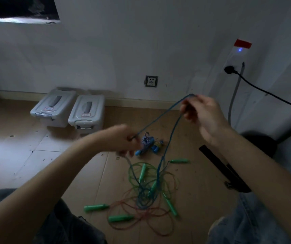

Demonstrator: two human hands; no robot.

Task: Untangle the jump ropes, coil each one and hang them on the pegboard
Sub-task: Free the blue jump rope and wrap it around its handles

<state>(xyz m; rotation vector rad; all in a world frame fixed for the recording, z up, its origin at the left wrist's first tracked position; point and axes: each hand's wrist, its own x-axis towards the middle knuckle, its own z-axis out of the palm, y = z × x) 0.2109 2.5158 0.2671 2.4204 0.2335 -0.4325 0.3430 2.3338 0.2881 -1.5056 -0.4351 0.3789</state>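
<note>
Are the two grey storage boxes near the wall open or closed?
Closed. Both grey storage boxes have their lids down flat, and the front latches look fastened.

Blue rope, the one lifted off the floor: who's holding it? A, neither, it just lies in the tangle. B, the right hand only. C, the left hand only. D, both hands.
D: the blue rope runs from the left hand up to a bend pinched in the right hand, then drops back into the tangle on the floor.
</note>
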